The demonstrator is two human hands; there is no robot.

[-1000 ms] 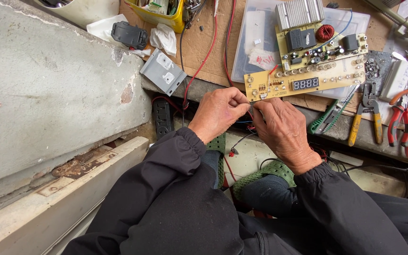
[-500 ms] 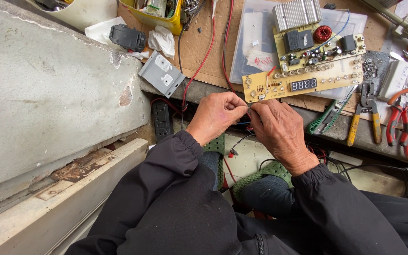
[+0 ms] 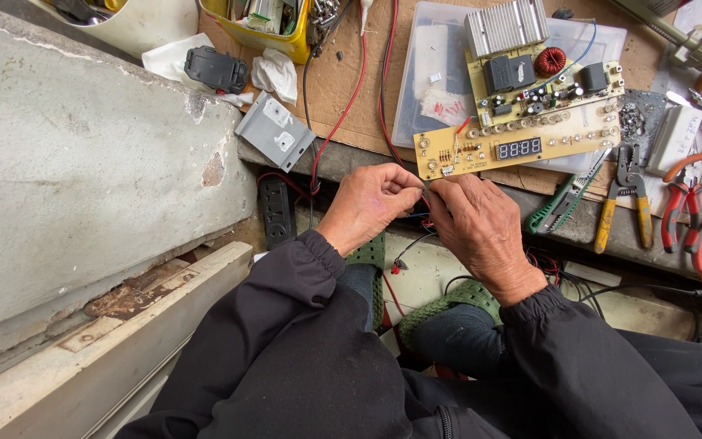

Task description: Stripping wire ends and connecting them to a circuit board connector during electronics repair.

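The left hand [image 3: 371, 203] and right hand [image 3: 477, 228] meet just off the worktop's [image 3: 343, 89] near edge, fingertips pressed together, pinching a thin wire [image 3: 426, 195]. Just past them, the yellow board [image 3: 517, 146] lies at that edge. Pliers [image 3: 623, 191] lie to its right.

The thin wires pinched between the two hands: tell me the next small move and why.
Probably steady the grip and ease the thin wires toward the near corner of the yellow circuit board. Both the left hand and the right hand pinch them together just below that corner, where the wires appear to join the board. What the fingertips hold exactly is too small to tell.
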